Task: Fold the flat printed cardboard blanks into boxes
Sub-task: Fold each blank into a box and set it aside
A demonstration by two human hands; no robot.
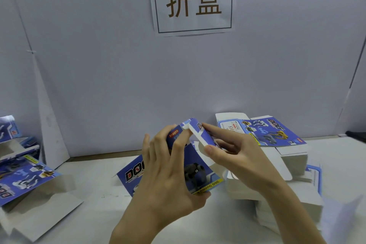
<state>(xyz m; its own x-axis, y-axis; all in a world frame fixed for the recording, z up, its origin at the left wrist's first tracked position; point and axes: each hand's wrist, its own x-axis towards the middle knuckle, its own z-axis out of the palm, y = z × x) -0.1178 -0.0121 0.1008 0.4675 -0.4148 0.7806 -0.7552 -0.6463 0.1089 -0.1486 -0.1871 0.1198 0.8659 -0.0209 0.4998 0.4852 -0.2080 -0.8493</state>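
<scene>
Above the table [99, 200] the half-formed box [195, 166] runs 6 to 12 o'clock, left hand [164, 172] gripping its body while the right hand [235, 156], nearer, pinches the end flap [200, 134] at 12 o'clock.

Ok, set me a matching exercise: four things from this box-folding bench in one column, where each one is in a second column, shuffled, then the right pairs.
Things
1. paper sign
2. half-folded box
3. stack of flat blanks
4. pile of boxes with open flaps

Places
A. on the table, at the left
B. on the wall behind the table
C. held between the left hand and the right hand
D. on the table, at the right

Pairs: 1-B, 2-C, 3-D, 4-A
</scene>
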